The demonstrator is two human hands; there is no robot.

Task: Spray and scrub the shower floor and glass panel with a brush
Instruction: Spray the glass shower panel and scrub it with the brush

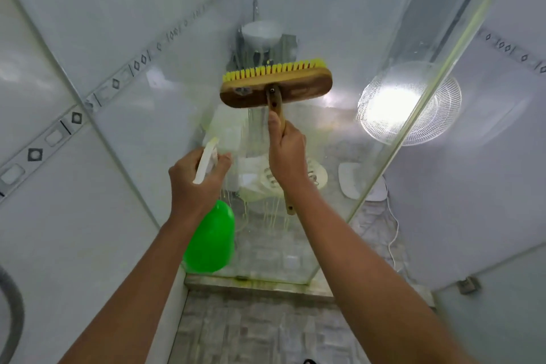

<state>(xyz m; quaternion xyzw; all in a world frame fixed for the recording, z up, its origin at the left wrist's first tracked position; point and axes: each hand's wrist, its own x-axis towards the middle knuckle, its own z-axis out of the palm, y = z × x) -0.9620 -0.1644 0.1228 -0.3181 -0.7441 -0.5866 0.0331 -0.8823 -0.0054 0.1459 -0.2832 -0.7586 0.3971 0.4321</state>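
Here the right hand (286, 154) grips the brush (276, 86) (bristles on glass panel (339, 133)); left hand (193, 183) clasps spray bottle (211, 239).

White tiled walls (74, 38) with a patterned border strip (74, 118), grey mottled floor tiles (257, 331), a white fan (425, 103) glaring bright.

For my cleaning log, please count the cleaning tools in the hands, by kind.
Brush: 1, the brush with yellow bristles, in the right hand
Spray bottle: 1, the green spray bottle, in the left hand
Total: 2
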